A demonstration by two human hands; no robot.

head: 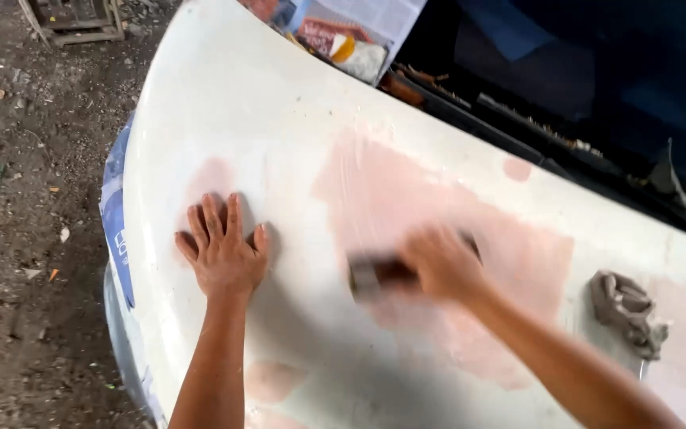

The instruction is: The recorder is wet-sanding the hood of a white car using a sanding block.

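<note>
A white car bonnet (263, 111) fills the view, with large pinkish filler patches (406, 199) across its middle. My left hand (222, 250) lies flat on the bonnet, fingers spread, beside a smaller pink patch. My right hand (438, 262) is blurred by motion and grips a dark sanding block (375, 274) pressed against the large pink patch.
A crumpled grey rag (627, 310) lies on the bonnet at the right. Newspaper masking (351, 28) covers the top edge near the dark windscreen (597, 71). Blue masking sheet (117, 222) hangs over the bonnet's left edge. Dirt ground (33, 199) lies to the left.
</note>
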